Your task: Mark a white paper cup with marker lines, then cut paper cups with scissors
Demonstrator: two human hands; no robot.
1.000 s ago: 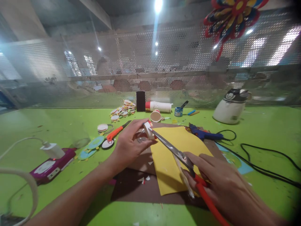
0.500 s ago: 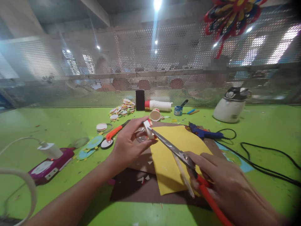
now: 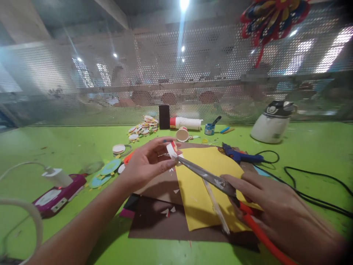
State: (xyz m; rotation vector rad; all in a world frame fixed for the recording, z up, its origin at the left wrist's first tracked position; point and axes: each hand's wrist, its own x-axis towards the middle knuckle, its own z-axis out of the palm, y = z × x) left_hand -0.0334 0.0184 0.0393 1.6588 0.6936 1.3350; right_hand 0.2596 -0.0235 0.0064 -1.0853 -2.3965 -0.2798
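My left hand point(image 3: 146, 163) pinches a small white paper piece with a red edge point(image 3: 172, 149) above the sheets. My right hand point(image 3: 278, 213) grips red-handled scissors point(image 3: 209, 178), whose blades point up-left and meet the paper piece at their tips. Under both hands lie a yellow paper sheet point(image 3: 204, 195) and a brown sheet point(image 3: 157, 217) on the green table point(image 3: 68, 147). Small white and red scraps point(image 3: 168, 211) sit on the brown sheet.
A blue glue gun point(image 3: 239, 157) with a black cord point(image 3: 311, 184) lies right of the yellow sheet. A white kettle-like appliance point(image 3: 271, 123) stands back right. Paper cups point(image 3: 186, 124), round paper discs point(image 3: 143, 129), a blue paint pot point(image 3: 209, 129) and a magenta device point(image 3: 59, 195) surround the sheets. A perforated metal screen point(image 3: 165, 73) closes the back.
My left hand has turned the paper piece and shifted slightly left and up. The scissors and right hand have moved a little to the right, and the blades have dropped flatter.
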